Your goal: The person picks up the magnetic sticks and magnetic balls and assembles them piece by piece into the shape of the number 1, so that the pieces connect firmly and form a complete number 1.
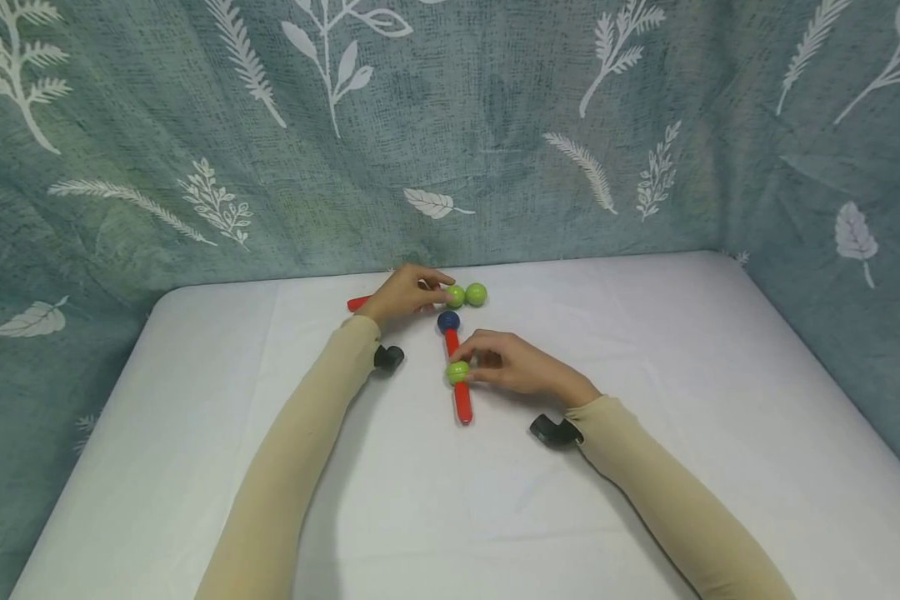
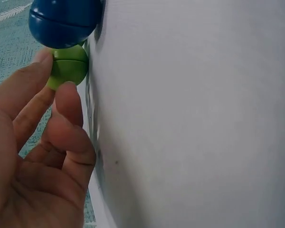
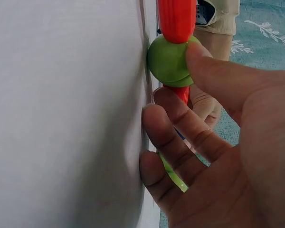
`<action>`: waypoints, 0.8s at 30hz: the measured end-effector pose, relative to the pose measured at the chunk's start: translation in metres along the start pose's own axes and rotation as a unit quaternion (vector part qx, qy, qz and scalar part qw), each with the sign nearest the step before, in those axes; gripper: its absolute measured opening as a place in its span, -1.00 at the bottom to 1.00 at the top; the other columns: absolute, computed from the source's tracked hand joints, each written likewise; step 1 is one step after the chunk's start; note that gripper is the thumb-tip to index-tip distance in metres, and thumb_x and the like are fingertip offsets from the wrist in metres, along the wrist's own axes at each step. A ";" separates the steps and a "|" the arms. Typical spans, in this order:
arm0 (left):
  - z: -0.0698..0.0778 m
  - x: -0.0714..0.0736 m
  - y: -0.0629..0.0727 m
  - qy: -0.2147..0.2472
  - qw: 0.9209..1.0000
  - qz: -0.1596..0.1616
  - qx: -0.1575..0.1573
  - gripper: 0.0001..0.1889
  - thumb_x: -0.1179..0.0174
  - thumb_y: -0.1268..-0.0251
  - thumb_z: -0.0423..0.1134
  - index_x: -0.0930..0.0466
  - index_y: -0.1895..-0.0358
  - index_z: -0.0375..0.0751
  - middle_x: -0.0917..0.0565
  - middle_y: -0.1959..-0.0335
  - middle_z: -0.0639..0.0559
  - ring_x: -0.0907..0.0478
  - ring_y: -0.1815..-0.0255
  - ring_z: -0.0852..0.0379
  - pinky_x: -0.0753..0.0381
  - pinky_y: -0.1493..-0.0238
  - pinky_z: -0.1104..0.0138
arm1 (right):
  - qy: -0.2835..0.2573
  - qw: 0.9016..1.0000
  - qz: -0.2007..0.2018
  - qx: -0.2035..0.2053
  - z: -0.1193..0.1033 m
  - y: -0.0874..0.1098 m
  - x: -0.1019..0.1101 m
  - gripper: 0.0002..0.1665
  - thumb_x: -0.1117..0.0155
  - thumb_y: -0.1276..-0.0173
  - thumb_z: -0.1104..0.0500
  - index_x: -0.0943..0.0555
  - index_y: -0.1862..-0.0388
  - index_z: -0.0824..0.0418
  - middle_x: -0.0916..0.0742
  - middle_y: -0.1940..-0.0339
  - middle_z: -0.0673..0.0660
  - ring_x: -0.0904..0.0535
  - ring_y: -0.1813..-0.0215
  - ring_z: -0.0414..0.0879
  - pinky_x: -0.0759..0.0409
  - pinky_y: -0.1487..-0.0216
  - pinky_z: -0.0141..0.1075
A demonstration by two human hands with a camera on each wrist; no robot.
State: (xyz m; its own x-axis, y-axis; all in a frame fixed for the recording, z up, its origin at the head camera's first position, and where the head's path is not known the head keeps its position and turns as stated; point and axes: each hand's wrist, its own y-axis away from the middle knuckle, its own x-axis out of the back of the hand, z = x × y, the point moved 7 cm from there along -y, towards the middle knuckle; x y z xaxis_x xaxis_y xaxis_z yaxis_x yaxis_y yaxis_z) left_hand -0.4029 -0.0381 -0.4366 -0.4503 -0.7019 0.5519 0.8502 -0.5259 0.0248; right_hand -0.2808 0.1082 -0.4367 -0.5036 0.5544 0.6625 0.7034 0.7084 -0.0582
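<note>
My left hand point(image 1: 405, 292) reaches to the back of the table and pinches a green ball point(image 1: 455, 296) between thumb and fingers. Right of that lies a second green ball point(image 1: 476, 294). A red stick point(image 1: 358, 303) shows partly from behind the left hand. Nearer to me, another red stick point(image 1: 462, 404) is in line with a grooved green ball point(image 3: 170, 59) and a dark blue ball point(image 1: 448, 322) at its far end. My right hand point(image 1: 521, 362) holds this nearer green ball, its thumb on the ball's side. The blue ball looms large in the left wrist view.
A white cloth covers the table point(image 1: 420, 517). Behind and beside it hangs a green leaf-patterned curtain point(image 1: 480, 183). Black wrist cameras sit at the left cuff point(image 1: 367, 333) and right cuff point(image 1: 592, 412).
</note>
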 end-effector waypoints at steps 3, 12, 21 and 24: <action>0.000 0.000 0.001 -0.006 1.000 -0.001 0.004 -0.62 -0.32 -0.28 -0.10 -0.65 -0.14 -0.07 -0.66 0.21 -0.08 -0.61 0.39 0.08 -0.48 0.51 0.39 | -0.002 1.000 -0.003 0.000 0.000 0.000 -0.001 -0.66 -0.37 -0.33 0.14 -0.63 -0.08 -0.03 -0.69 0.06 -0.13 -0.52 0.26 -0.15 -0.53 0.19 -0.33; -0.005 0.008 0.008 -0.010 1.000 0.015 -0.005 -0.63 -0.30 -0.31 -0.11 -0.64 -0.14 -0.09 -0.66 0.13 -0.08 -0.59 0.38 0.05 -0.51 0.44 0.34 | -0.007 1.000 -0.005 -0.006 0.001 0.000 -0.001 -0.66 -0.37 -0.33 0.12 -0.62 -0.08 -0.06 -0.68 0.05 -0.15 -0.52 0.23 -0.13 -0.53 0.16 -0.32; -0.007 0.011 0.027 -0.003 1.000 0.005 0.030 -0.68 -0.27 -0.33 -0.16 -0.64 -0.10 -0.16 -0.67 -0.02 -0.08 -0.65 0.27 0.06 -0.55 0.38 0.33 | -0.013 1.000 -0.009 -0.011 0.003 0.000 -0.001 -0.66 -0.35 -0.33 0.12 -0.62 -0.09 -0.04 -0.69 0.04 -0.12 -0.51 0.21 -0.11 -0.53 0.15 -0.30; -0.006 0.015 0.044 -0.003 0.999 -0.002 0.036 -0.67 -0.28 -0.32 -0.17 -0.64 -0.11 -0.14 -0.65 -0.02 -0.10 -0.66 0.30 0.04 -0.57 0.39 0.31 | -0.008 1.000 -0.010 -0.018 0.004 0.000 -0.001 -0.66 -0.35 -0.33 0.11 -0.62 -0.09 -0.06 -0.68 0.04 -0.14 -0.52 0.20 -0.12 -0.53 0.14 -0.30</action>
State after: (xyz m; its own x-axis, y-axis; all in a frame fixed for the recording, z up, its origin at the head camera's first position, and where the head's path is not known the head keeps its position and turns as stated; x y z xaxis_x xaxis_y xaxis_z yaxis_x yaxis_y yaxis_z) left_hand -0.3740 -0.0746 -0.4324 -0.4518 -0.6976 0.5561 0.8664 -0.4918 0.0870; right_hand -0.2824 0.1094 -0.4398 -0.5251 0.5476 0.6515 0.7104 0.7035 -0.0187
